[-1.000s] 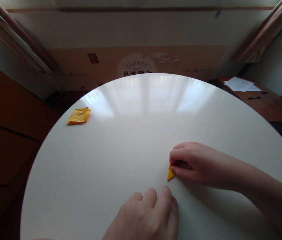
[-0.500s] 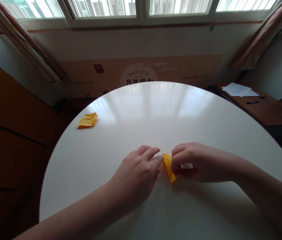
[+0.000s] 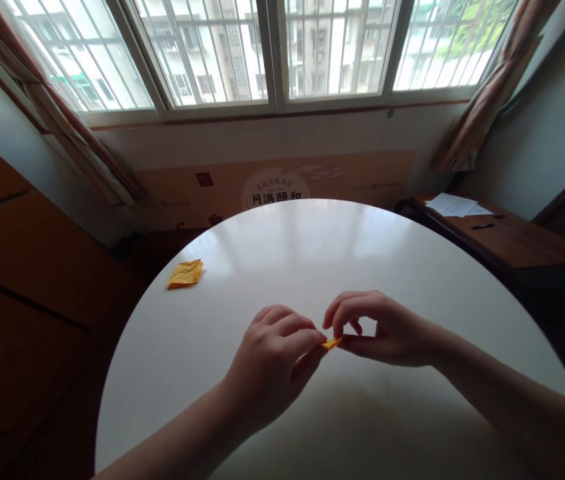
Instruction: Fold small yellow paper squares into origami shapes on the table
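Head view. The left hand [image 3: 275, 357] and the right hand [image 3: 382, 330] meet over the near half of a round white table [image 3: 312, 247]. Between them is a small folded orange paper [image 3: 333, 344], of which only a narrow sliver shows.

The left hand is curled, its thumb and forefinger pressed together on the paper's left end, with the other fingers bent close behind. The right hand takes the paper's right tip between thumb and forefinger. The forefinger arches high above the thumb and the remaining fingers are loosely bent. Both forearms enter from the lower edge. Whether the paper rests on the tabletop or is held just above it cannot be told.

A second folded orange piece [image 3: 185, 274] lies flat near the table's far left rim, well apart from both hands.

Behind the table, a printed cardboard panel [image 3: 275, 190] leans against the wall below a barred window [image 3: 272, 53], which is flanked by curtains [image 3: 477, 113]. At right, a wooden side desk [image 3: 517, 243] bears white sheets [image 3: 455, 205] and a dark pen [image 3: 482, 226]. At left stands a brown cabinet [image 3: 22, 280].
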Demonstrator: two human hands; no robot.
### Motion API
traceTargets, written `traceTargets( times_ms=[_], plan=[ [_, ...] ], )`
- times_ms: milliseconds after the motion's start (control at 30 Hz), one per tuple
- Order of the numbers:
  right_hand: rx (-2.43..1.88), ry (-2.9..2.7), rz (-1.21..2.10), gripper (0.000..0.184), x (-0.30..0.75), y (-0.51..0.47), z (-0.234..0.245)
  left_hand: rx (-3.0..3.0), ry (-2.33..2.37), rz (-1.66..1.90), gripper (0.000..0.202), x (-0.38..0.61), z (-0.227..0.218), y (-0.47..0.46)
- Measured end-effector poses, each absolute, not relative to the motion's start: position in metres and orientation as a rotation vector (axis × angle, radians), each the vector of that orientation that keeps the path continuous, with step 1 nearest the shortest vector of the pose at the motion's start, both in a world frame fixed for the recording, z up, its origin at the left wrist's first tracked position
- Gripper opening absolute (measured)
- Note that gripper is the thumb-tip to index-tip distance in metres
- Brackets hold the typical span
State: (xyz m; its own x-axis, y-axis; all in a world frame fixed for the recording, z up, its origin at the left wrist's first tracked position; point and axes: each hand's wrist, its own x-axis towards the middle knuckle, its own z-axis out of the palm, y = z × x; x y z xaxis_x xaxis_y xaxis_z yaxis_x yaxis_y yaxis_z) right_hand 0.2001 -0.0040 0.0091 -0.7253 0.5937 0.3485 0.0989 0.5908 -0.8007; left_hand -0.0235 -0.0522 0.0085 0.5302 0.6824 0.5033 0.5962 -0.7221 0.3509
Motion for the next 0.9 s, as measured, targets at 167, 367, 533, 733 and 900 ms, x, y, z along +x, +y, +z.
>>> traceTargets(
  times_ms=[167, 367, 533, 733, 900],
  plan=[
    [-0.73, -1.968, 1.166, 0.013, 0.189, -0.011, -0.001, 2.194, 1.212, 0.743, 0.02, -0.02, 0.005, -0.05],
    [-0.744, -1.882, 1.439, 0.041, 0.187, -0.01, -0.012, 1.656, 1.197, 0.682, 0.032, -0.022, 0.001, -0.037],
    [-0.722, -1.791, 1.605, 0.043, 0.19, -0.003, -0.015, 1.354, 1.196, 0.744, 0.034, -0.024, -0.002, -0.029],
    [-0.665, -1.91, 1.434, 0.035, 0.199, 0.004, -0.014, 1.109, 1.172, 0.894, 0.035, -0.029, -0.004, -0.025],
    [-0.649, -2.023, 1.225, 0.022, 0.198, 0.003, -0.01, 1.061, 1.164, 0.901, 0.035, -0.03, -0.004, -0.024]
  ],
)
